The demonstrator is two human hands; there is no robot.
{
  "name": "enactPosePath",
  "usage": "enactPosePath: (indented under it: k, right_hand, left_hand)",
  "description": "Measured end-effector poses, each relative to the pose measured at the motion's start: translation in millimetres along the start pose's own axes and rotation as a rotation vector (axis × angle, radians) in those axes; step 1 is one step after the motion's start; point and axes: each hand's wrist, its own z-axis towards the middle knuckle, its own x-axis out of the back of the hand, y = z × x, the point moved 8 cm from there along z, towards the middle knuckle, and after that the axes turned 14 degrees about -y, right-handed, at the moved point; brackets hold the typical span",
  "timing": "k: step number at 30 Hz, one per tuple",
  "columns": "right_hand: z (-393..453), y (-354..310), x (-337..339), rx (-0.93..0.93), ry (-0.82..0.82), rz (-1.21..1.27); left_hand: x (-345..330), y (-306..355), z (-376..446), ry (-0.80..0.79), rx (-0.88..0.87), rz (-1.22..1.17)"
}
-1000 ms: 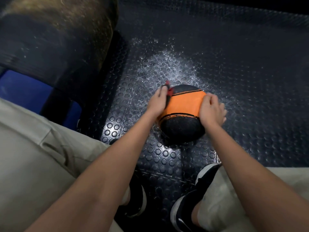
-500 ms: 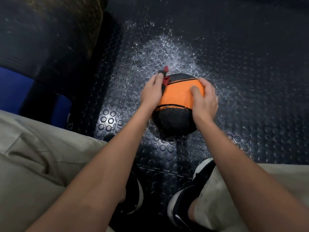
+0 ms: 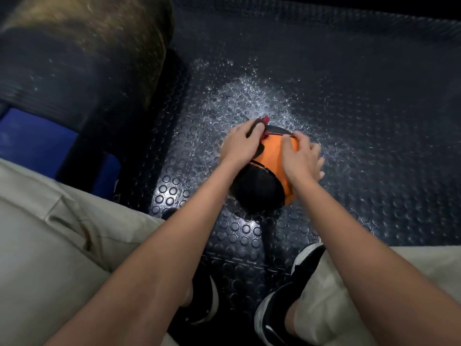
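An orange and black ball point(image 3: 270, 152) rests on the studded black floor point(image 3: 361, 146) in front of me. My left hand point(image 3: 238, 143) lies over the ball's upper left and grips a small red and black tool point(image 3: 265, 120) whose tip pokes out past the fingers, against the ball's top. My right hand point(image 3: 300, 156) holds the ball's right side, thumb on the orange panel and fingers wrapped down the far side. Most of the tool is hidden under my left hand.
A patch of white specks point(image 3: 249, 101) covers the floor behind the ball. A big dark rounded object point(image 3: 74, 58) and something blue point(image 3: 32, 141) stand at the left. My beige trouser legs point(image 3: 62, 233) and black shoes point(image 3: 279, 310) fill the foreground.
The ball has turned, so its orange band now runs slanted. Both hands have moved closer together over the top of the ball, the left hand and tool moving right.
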Motion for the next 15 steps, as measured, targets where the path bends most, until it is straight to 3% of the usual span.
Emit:
enactPosePath:
  k: [3, 6, 9, 13, 15]
  right_hand:
    - [0.0, -1.6, 5.1, 0.058, 0.013, -0.088]
    - [-11.2, -15.7, -4.8, 0.334, 0.058, -0.114]
    - [-18.2, -26.8, -21.0, 0.541, 0.001, -0.088]
    - [-19.9, -35.6, -28.0, 0.600, 0.024, -0.151]
    - [-12.1, -32.0, -22.9, 0.536, 0.052, -0.083]
  left_hand:
    - [7.6, -24.0, 0.2, 0.000, 0.009, -0.134]
    - [5.9, -67.1, -6.9, -0.025, 0.150, -0.334]
    - [2.1, -109.4, -7.9, -0.017, 0.272, -0.480]
    - [6.3, -111.1, -14.1, 0.025, 0.329, -0.550]
    - [10.0, -85.1, -14.2, 0.061, 0.287, -0.430]
